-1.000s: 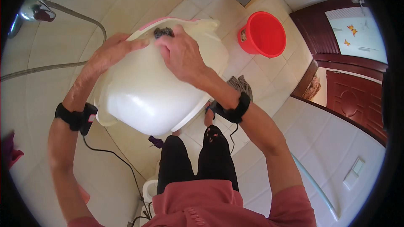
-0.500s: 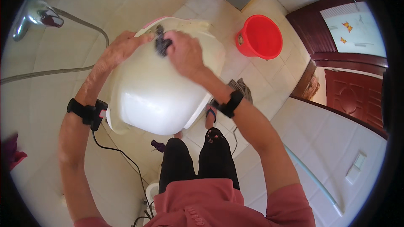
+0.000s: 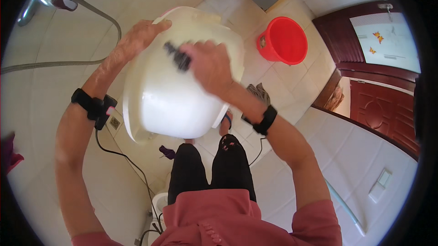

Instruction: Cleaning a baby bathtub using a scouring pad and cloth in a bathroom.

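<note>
Right hand (image 3: 207,66) has slid from basin's (image 3: 178,95) far rim toward middle of its upturned bottom, dark scrubber (image 3: 179,56) pinched in curled fingers, motion-blurred; scrubbing looks under way, more surface covered. Left hand (image 3: 137,41) stays hooked over far left rim, fingers clamped, steadying. Basin held up in air, bottom up, tilted, above tiled floor (image 3: 283,91). Both forearms raised, elbows bent, black bands on wrists. Red bucket (image 3: 283,41) stands well apart near door (image 3: 388,91)

Glossy smooth white plastic basin (image 3: 178,104)
</note>
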The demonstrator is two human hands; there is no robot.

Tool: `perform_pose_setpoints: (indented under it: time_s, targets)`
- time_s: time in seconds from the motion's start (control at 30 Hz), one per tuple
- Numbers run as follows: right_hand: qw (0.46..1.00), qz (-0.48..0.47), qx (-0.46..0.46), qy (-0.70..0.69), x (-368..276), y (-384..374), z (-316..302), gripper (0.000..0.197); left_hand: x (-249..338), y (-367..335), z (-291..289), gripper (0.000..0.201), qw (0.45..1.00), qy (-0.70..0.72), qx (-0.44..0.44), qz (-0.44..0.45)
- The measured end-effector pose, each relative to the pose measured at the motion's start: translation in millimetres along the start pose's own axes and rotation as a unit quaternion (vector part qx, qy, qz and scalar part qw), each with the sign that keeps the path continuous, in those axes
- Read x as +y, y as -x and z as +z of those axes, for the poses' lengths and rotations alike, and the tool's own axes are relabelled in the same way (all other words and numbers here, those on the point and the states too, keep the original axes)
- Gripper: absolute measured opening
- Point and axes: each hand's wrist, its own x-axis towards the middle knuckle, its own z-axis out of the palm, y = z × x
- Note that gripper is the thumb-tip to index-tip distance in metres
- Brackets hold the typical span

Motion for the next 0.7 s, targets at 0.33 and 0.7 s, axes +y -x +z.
perform_pose_setpoints:
  time_s: [0.33,0.7]
  targets:
    - [0.996,0.039,-0.025,0.072,-33,-8,16,0.006,-14,-2,6,0.041,0.987,-0.118,0.047,0.102]
    - [0.996,0.018,0.024,0.080,-50,-21,18,0.017,-46,-61,-17,0.038,0.806,-0.353,0.163,0.447]
